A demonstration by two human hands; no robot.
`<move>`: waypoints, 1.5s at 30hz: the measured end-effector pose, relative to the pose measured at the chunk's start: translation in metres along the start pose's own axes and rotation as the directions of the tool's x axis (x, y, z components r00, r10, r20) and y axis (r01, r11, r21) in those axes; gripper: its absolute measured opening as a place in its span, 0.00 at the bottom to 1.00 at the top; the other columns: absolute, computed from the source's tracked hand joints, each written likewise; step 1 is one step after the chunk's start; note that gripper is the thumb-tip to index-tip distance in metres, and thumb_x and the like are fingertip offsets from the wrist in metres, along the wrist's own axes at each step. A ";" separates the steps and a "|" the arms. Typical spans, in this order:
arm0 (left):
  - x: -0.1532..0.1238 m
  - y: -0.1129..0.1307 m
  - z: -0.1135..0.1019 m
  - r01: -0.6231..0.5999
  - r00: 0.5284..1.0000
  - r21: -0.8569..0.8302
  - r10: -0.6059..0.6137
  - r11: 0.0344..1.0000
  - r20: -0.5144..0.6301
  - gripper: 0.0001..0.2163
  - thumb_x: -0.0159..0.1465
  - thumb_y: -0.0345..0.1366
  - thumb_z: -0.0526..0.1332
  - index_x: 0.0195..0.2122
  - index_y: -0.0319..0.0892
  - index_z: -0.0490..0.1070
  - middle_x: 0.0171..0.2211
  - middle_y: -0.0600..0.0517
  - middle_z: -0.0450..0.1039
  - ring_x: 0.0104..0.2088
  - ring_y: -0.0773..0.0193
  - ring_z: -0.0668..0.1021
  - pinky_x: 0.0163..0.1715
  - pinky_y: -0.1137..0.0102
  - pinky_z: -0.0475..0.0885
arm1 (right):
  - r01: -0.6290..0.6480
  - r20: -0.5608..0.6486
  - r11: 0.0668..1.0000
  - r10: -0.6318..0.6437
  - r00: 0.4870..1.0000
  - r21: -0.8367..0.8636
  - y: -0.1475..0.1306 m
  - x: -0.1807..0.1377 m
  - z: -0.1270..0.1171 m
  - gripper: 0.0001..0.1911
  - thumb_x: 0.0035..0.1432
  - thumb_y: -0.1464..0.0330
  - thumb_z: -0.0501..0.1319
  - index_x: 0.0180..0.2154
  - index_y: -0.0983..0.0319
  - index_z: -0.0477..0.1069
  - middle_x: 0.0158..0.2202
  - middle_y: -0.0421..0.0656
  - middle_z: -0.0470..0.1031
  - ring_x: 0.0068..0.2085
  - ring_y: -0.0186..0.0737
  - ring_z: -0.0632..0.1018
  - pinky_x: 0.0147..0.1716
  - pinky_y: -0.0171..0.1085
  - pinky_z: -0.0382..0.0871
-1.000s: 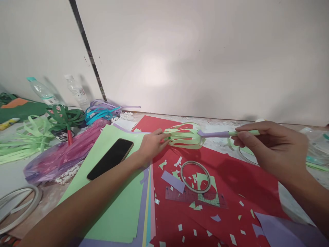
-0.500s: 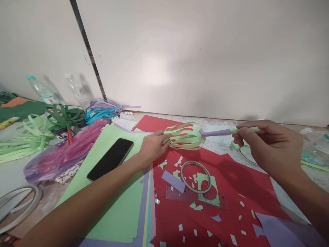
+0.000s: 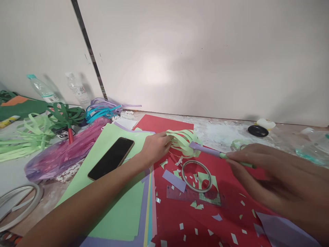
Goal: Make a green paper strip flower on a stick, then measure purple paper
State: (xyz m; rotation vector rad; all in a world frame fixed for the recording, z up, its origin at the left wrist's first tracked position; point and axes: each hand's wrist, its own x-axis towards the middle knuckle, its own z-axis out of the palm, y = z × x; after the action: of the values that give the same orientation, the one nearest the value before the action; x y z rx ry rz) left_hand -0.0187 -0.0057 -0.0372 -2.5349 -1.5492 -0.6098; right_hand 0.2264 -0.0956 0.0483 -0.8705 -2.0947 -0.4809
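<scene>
A paper flower of light green looped strips point(image 3: 186, 142) hangs low over the red paper point(image 3: 231, 192). Its thin stem point(image 3: 207, 150) is wrapped in purple and light green paper. My left hand point(image 3: 155, 147) pinches the far left end of the strips, its fingertips partly hidden. Thumb and fingers of my right hand point(image 3: 277, 181) close on the green end of the stem, slightly blurred. The stem slopes down toward the right. Below the flower lie a tape roll point(image 3: 197, 190), a purple paper strip point(image 3: 174, 181) and a clear ruler point(image 3: 177, 194).
A phone point(image 3: 111, 158) rests on stacked green paper point(image 3: 118, 212). Paper scraps litter the red sheet. On the left are a pink plastic bag point(image 3: 79, 147), finished paper flowers point(image 3: 67, 115) and two bottles point(image 3: 77, 90). A black round lid point(image 3: 257, 130) lies near the wall.
My right hand has come lower and nearer, tilting the stem down to the right. The strips have twisted and bunched closer together. The black lid behind that hand is now uncovered.
</scene>
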 end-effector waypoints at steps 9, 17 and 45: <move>-0.002 0.004 -0.001 -0.017 1.000 0.048 0.017 0.999 0.005 0.09 0.64 0.37 0.55 0.40 0.45 0.74 0.31 0.49 0.75 0.30 0.60 0.75 0.24 0.69 0.56 | 0.040 0.133 0.984 -0.064 0.989 0.171 -0.001 0.000 0.019 0.09 0.59 0.71 0.59 0.41 0.53 0.72 0.31 0.38 0.81 0.29 0.37 0.81 0.25 0.34 0.73; 0.000 -0.001 -0.003 -0.043 0.999 0.077 0.045 0.996 -0.025 0.09 0.61 0.28 0.54 0.36 0.42 0.75 0.30 0.47 0.74 0.29 0.60 0.74 0.22 0.69 0.54 | -0.229 0.199 0.960 0.196 0.960 0.159 0.007 -0.008 0.037 0.05 0.59 0.69 0.60 0.36 0.57 0.75 0.30 0.39 0.81 0.28 0.37 0.80 0.23 0.33 0.69; 0.077 0.064 -0.013 0.190 0.943 -0.950 -0.225 -0.248 0.247 0.09 0.60 0.38 0.64 0.38 0.37 0.76 0.41 0.43 0.77 0.36 0.63 0.77 0.43 0.64 0.71 | -0.663 0.636 -0.184 0.548 0.544 0.726 0.032 -0.001 0.115 0.20 0.56 0.51 0.61 0.32 0.61 0.66 0.23 0.36 0.68 0.21 0.29 0.65 0.22 0.33 0.56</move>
State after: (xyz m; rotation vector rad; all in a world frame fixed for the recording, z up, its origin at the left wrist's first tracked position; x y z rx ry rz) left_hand 0.0640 0.0235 0.0122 -2.7374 -1.7561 -3.1498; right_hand 0.1889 -0.0061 -0.0210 -0.9126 -1.1973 1.4095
